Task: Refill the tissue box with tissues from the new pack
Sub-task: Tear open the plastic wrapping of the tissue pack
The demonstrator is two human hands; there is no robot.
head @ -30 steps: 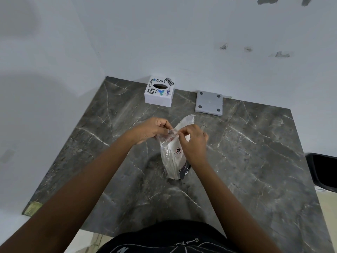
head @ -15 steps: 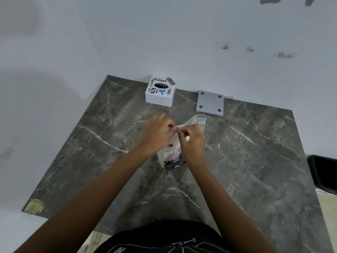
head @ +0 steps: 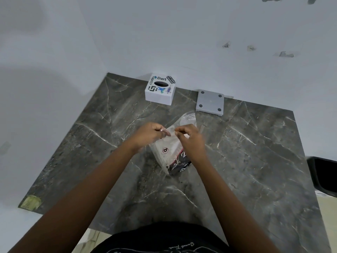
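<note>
We pinch the tissue pack (head: 170, 152) at its top with our left hand (head: 148, 133) and right hand (head: 191, 141); the tissue box (head: 160, 90) sits at twelve o'clock.

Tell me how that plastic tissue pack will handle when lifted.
The tissue pack is probably floppy: its clear film crumples between the left hand and right hand. Likely light and squashy. The glossy film may be slippery.
</note>
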